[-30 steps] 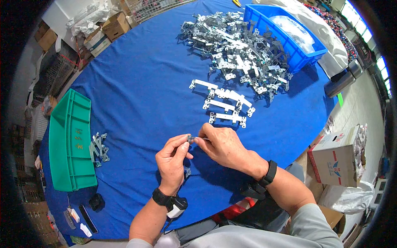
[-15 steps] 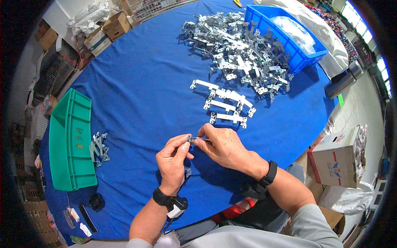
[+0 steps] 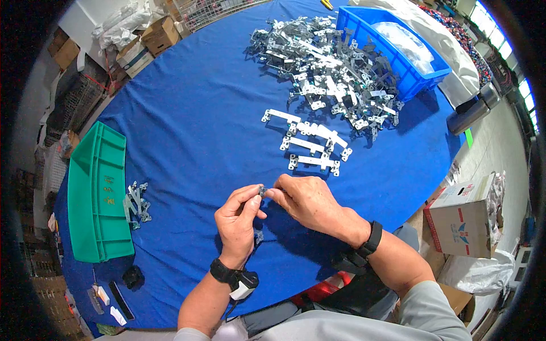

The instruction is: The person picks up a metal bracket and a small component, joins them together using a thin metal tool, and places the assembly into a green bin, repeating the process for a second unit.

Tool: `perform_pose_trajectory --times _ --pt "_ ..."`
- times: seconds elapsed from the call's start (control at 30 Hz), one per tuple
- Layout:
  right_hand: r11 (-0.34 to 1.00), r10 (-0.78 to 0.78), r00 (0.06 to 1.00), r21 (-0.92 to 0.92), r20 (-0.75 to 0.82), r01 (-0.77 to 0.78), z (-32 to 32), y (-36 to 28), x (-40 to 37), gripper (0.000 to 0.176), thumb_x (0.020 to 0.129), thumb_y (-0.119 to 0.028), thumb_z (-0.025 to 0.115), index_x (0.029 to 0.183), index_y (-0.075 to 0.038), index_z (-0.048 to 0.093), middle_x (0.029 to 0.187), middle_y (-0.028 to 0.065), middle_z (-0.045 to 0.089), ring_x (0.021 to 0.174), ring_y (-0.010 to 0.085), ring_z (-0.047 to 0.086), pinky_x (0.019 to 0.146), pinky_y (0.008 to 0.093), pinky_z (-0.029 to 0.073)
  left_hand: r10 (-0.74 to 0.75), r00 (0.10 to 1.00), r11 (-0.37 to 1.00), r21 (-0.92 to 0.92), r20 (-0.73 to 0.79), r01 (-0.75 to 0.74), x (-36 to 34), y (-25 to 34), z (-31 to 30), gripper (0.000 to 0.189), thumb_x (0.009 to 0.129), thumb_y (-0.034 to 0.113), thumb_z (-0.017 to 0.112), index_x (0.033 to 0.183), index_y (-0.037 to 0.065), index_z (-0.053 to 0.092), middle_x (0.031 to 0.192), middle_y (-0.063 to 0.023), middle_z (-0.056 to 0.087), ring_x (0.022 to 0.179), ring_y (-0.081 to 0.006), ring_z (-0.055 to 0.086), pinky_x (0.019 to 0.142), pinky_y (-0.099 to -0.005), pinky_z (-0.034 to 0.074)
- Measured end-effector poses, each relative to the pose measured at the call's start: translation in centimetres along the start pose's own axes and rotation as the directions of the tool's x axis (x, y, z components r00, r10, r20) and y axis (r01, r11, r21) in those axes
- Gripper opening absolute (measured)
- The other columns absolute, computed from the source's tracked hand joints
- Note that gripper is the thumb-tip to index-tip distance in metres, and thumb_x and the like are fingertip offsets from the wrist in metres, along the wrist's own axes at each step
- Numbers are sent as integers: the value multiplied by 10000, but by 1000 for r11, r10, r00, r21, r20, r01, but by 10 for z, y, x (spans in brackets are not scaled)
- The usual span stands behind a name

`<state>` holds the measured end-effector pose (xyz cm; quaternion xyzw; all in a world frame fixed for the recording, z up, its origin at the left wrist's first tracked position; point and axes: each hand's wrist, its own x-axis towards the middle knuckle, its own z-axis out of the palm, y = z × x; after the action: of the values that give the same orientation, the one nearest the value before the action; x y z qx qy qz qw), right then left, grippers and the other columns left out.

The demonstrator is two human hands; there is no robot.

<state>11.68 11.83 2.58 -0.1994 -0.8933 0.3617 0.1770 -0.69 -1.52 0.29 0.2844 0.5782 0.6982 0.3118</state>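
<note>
My left hand (image 3: 238,219) pinches a metal bracket (image 3: 261,190) between thumb and fingertips; its small end shows above the thumb. Another bit of metal (image 3: 259,236) shows beside the heel of this hand. My right hand (image 3: 310,202) is closed, thumb and forefinger pressed together right at the bracket's end. What those right fingertips grip is hidden. Just beyond my hands lie several white metal brackets (image 3: 314,162), set out in a loose group on the blue cloth (image 3: 187,131).
A big heap of metal brackets (image 3: 330,68) lies at the back, against a blue bin (image 3: 404,79) holding plastic bags. On the left, a green tray (image 3: 99,227) has small brass-coloured pieces, with more brackets (image 3: 136,204) beside it. A steel flask (image 3: 475,111) stands at the right edge.
The right fingers have shifted slightly, and the thin shiny rod that showed by them is now out of sight. My left hand has stayed in place with the bracket.
</note>
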Motion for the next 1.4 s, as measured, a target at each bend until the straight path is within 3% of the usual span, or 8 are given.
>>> perform_pose_trajectory --times 0.07,0.17,0.4,0.5,0.57,0.67,1.1,1.4 --pt "996 -16 1000 -91 6 17 2 2 -1 212 927 -190 657 872 -18 546 669 163 620 601 341 637 517 429 459 -4 1000 1000 9 5 4 0 2 1 175 927 -33 607 1077 -29 696 1127 -140 667 908 -154 670 627 -235 576" --pt "997 -33 996 63 -88 39 5 2 0 282 957 -273 589 833 -23 548 669 194 621 641 404 637 531 504 476 6 1000 1000 11 8 -6 0 1 1 177 926 -35 606 1079 -28 694 1126 -139 668 913 -156 671 622 -236 578" --pt "1000 -6 1000 11 5 6 1 0 0 244 944 -241 609 861 -23 537 669 192 617 634 408 633 528 502 472 -1 1000 1000 5 -5 1 0 0 0 173 924 -33 608 1073 -28 696 1125 -140 669 915 -158 673 617 -238 580" --pt "997 -24 999 -75 -31 22 5 3 -1 209 923 -179 668 863 -13 555 658 157 603 585 337 624 514 424 452 -10 1000 1000 6 -10 10 0 0 0 172 923 -32 610 1071 -29 697 1124 -138 669 904 -150 668 617 -237 580" --pt "998 -47 991 44 -129 53 4 1 -1 198 918 -170 675 852 -17 566 657 150 591 574 331 611 508 419 446 -8 1000 1000 -8 -13 7 1 1 1 173 922 -31 611 1071 -28 699 1124 -136 669 890 -139 662 617 -237 580" --pt "991 -111 984 56 -140 120 2 1 -1 238 935 -249 632 863 -44 536 723 163 617 631 378 627 514 476 471 12 1000 1000 6 -11 -12 0 0 1 184 923 -15 604 1081 -35 697 1097 -135 688 896 -155 677 610 -240 567" --pt "989 -98 978 96 -185 117 10 -5 -1 174 922 -194 642 908 -53 540 785 160 604 661 373 624 523 457 470 16 999 1000 4 -29 -16 0 0 2 188 918 -27 606 1077 -26 706 1115 -127 686 791 -111 647 554 -210 531" --pt "975 -199 969 -130 -145 180 7 -5 -3 150 883 -110 690 944 -32 577 780 120 579 643 302 617 529 409 459 -2 998 1000 -4 -58 2 -1 2 3 193 901 -41 624 1073 -23 709 1111 -128 693 702 -86 625 496 -191 493"
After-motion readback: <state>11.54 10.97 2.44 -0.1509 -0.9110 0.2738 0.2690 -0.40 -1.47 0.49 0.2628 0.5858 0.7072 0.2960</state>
